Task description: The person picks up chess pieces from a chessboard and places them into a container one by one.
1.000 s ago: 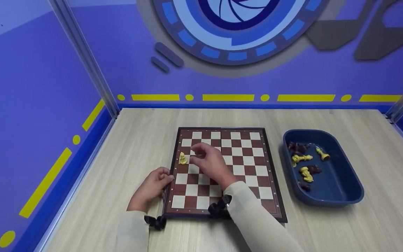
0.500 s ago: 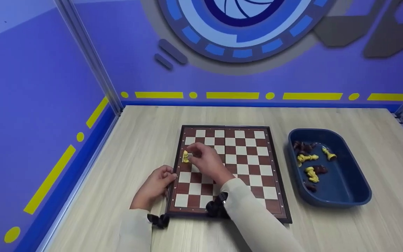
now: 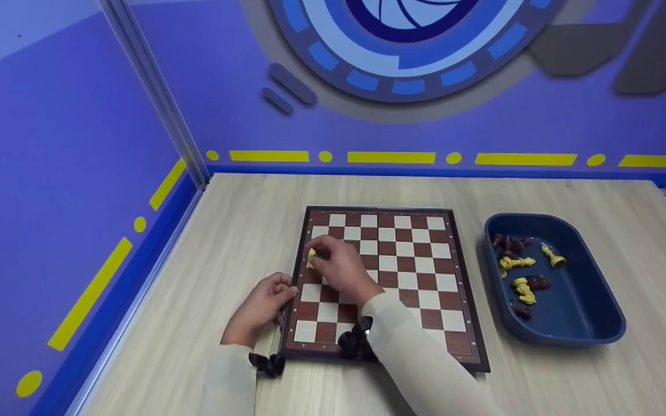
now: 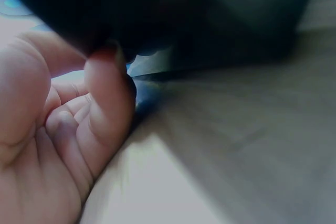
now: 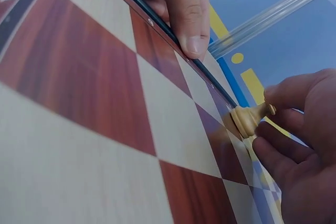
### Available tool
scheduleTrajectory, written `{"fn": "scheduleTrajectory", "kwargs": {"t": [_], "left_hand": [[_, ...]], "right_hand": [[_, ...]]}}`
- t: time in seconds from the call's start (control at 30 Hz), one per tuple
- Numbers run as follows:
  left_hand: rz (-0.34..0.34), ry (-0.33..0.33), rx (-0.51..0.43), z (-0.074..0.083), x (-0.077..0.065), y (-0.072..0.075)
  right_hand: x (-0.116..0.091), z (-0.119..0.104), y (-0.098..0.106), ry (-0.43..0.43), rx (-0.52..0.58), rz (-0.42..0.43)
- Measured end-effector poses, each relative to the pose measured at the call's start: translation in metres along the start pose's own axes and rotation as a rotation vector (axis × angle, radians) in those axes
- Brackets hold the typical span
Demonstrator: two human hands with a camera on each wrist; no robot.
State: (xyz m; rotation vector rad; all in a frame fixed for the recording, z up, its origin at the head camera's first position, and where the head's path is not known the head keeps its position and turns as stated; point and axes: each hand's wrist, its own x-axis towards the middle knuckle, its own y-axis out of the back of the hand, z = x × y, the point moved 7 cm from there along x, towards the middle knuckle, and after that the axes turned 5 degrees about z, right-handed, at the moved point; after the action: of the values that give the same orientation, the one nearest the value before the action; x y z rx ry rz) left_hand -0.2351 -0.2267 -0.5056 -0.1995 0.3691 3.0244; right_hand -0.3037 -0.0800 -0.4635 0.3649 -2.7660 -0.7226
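A checkered brown-and-white chessboard (image 3: 407, 281) lies on the table in the head view. At its left edge, my right hand (image 3: 341, 267) pinches a small yellow chess piece (image 3: 311, 259) near its top. The right wrist view shows the piece's wide round base (image 5: 243, 121) down at the board, close to the border; its top is hidden behind the fingers. My left hand (image 3: 261, 301) grips the board's left rim. Its thumb (image 5: 193, 45) lies on that rim in the right wrist view. In the left wrist view, the left hand (image 4: 102, 103) is partly covered by the dark board.
To the right of the board stands a dark blue tub (image 3: 584, 294) with several yellow and dark brown chess pieces lying in it. Blue-purple panels (image 3: 223, 115) enclose the table (image 3: 252, 225) at the back and sides.
My right hand has moved left to the yellow piece and closed its fingers on it. The left hand keeps its hold on the rim. The head view has shifted slightly.
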Motion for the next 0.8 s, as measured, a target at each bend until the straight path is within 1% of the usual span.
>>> {"fn": "scheduleTrajectory", "kwargs": {"t": [0.1,0.3,0.5,0.67,0.8], "left_hand": [[-0.001,0.003,-0.008,-0.001,0.001,-0.001],[-0.006,0.003,-0.006,-0.012,0.007,-0.002],[-0.02,-0.003,-0.015,-0.014,0.008,-0.004],[-0.014,0.005,-0.018,-0.013,0.007,-0.003],[-0.011,0.011,-0.032,-0.001,-0.001,-0.001]], "right_hand": [[0.0,0.0,0.001,0.003,-0.005,0.012],[0.0,0.002,0.001,-0.012,-0.005,0.029],[0.0,0.004,0.006,-0.023,0.023,0.049],[0.0,0.002,0.01,-0.007,0.049,0.058],[0.0,0.002,0.011,-0.005,0.051,0.048]]}}
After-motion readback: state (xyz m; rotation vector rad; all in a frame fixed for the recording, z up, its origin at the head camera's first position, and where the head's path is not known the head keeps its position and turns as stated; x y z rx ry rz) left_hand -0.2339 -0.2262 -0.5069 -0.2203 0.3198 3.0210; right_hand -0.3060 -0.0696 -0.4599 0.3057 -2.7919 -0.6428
